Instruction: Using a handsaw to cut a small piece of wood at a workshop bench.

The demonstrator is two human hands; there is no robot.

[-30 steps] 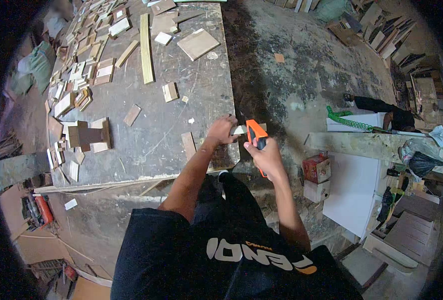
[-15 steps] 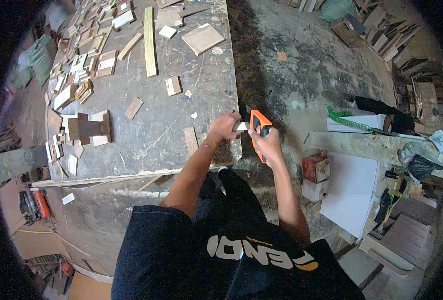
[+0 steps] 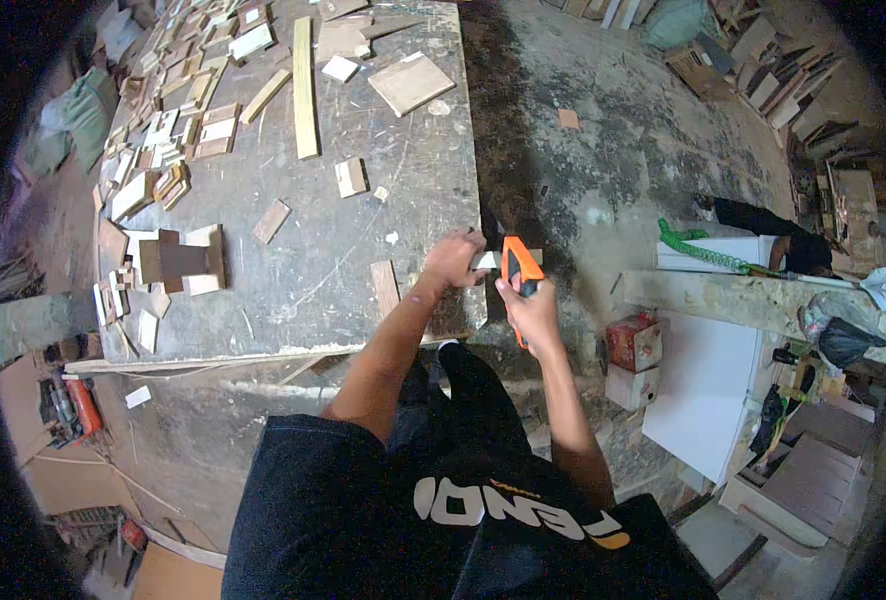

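My right hand (image 3: 531,312) is closed around the orange and black handle of a handsaw (image 3: 525,262), just off the table's right edge. Its dark blade points away from me and is hard to make out against the shadowed floor. A narrow pale strip of wood (image 3: 485,260) lies across that edge, and part of it shows beyond the saw. My left hand (image 3: 453,258) presses down on the strip at the table's edge, fingers curled over it. Where the blade meets the wood is hidden by the handle.
The worktable (image 3: 343,260) carries many wood offcuts on its left, a long yellowish strip (image 3: 305,90), a square board (image 3: 411,83) and a small bracket-shaped wooden piece (image 3: 183,262). Right of me stand boxes (image 3: 633,342), a white panel (image 3: 703,390) and a green coiled hose (image 3: 698,250).
My right hand and the handsaw have moved a little toward me. The left hand stays in place on the wood strip.
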